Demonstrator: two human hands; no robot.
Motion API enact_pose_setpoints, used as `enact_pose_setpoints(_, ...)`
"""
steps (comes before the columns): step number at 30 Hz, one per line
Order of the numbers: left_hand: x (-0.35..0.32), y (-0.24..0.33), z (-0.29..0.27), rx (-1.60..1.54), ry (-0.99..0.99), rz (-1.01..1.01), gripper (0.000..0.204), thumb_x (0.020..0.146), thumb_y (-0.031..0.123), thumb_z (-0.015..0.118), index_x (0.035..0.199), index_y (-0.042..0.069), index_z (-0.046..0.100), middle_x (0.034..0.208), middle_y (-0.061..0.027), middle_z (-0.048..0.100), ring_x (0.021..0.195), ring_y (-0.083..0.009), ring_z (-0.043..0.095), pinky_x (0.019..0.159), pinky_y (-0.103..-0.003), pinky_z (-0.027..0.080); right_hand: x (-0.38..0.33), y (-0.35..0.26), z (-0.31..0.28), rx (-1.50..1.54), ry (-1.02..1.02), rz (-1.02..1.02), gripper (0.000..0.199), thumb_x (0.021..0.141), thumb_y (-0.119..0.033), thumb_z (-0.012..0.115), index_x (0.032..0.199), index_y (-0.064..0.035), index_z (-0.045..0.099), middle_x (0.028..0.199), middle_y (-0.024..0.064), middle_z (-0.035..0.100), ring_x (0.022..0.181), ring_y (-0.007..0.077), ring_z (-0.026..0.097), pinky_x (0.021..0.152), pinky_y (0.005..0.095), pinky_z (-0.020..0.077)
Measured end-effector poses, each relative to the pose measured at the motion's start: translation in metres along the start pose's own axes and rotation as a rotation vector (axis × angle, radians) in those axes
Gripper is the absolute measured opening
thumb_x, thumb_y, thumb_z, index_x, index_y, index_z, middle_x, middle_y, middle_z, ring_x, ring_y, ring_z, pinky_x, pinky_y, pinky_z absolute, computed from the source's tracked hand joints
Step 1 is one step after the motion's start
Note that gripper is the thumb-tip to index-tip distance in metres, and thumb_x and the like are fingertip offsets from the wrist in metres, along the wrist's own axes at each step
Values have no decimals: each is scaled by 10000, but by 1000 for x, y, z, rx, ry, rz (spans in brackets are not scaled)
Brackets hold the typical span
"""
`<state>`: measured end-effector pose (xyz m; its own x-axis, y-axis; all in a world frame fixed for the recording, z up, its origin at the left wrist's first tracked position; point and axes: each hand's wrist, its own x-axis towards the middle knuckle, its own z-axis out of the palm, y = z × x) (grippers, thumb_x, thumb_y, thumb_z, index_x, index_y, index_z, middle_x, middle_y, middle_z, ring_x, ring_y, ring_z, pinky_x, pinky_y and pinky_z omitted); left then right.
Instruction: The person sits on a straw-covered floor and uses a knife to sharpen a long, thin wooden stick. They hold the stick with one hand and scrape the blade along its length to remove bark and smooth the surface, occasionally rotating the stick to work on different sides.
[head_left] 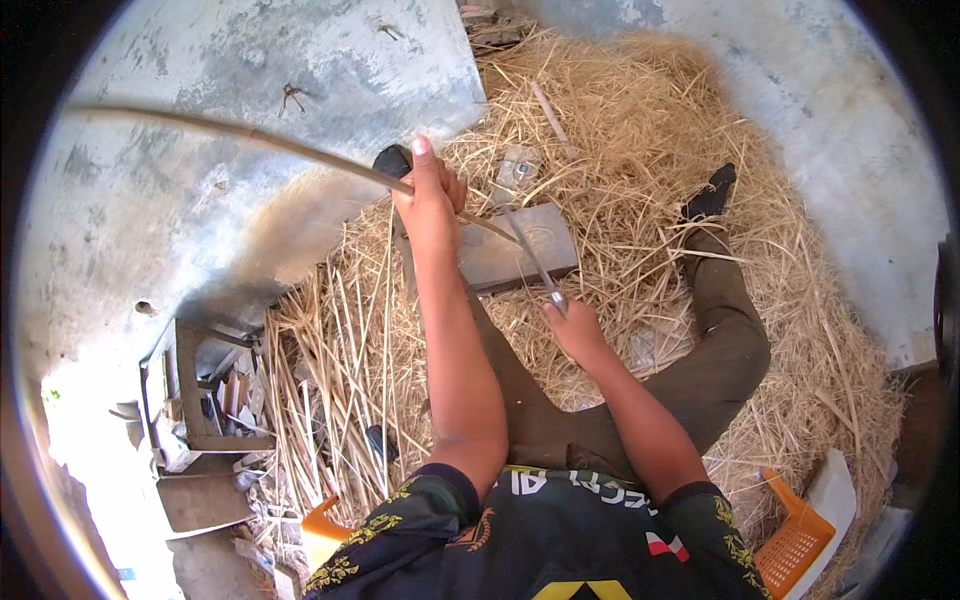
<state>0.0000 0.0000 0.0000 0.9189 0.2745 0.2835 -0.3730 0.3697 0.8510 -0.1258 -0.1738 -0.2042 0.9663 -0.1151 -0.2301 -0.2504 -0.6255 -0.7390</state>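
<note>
My left hand (pixel 430 195) is wrapped around a long, thin bamboo stick (pixel 335 161), thumb pointing up. The stick runs from the far left, through my fist, and down over a grey-brown block (pixel 490 265) between my legs. In my right hand (pixel 577 332) is a knife (pixel 541 266), its narrow blade pointing away from me. The blade meets or crosses the near end of the stick above the block; I cannot tell whether it has cut into it. My fist hides the knife's handle.
Pale shavings (pixel 640 110) are heaped around my outstretched legs. Long sticks (pixel 345 370) lie along the left beside a box-like frame (pixel 188 390) filled with scraps. A small stone-like piece (pixel 518 172) lies beyond the block. Orange plastic chair arms (pixel 795 540) flank me; a wall (pixel 230 200) stands left.
</note>
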Motion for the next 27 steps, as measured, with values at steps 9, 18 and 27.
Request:
enact_pose_setpoints(9, -27, -8, -25, -280, -26, 330, 583, 1007, 460, 549, 608, 144, 265, 520, 30, 223, 466, -102, 200, 460, -304, 149, -1, -49, -30, 396, 247, -141, 387, 956, -360, 619, 836, 7, 578, 623, 100, 543, 569, 199, 496, 575, 386, 423)
enact_pose_setpoints(18, -19, -8, -25, -234, 212, 41, 592, 966, 168, 662, 520, 169, 274, 450, 59, 258, 394, -57, 155, 392, -289, 117, 25, 1, 3, 131, 202, -78, 435, 932, -415, 639, 882, 16, 604, 648, 143, 588, 605, 277, 573, 599, 417, 454)
enact_pose_setpoints(27, -29, 1, -10, -147, 101, 86, 527, 955, 158, 666, 560, 181, 318, 474, 67, 252, 401, -56, 161, 393, -280, 135, 0, -54, -33, 310, 269, -219, 410, 959, -390, 613, 891, 12, 568, 633, 161, 582, 584, 348, 601, 580, 445, 452)
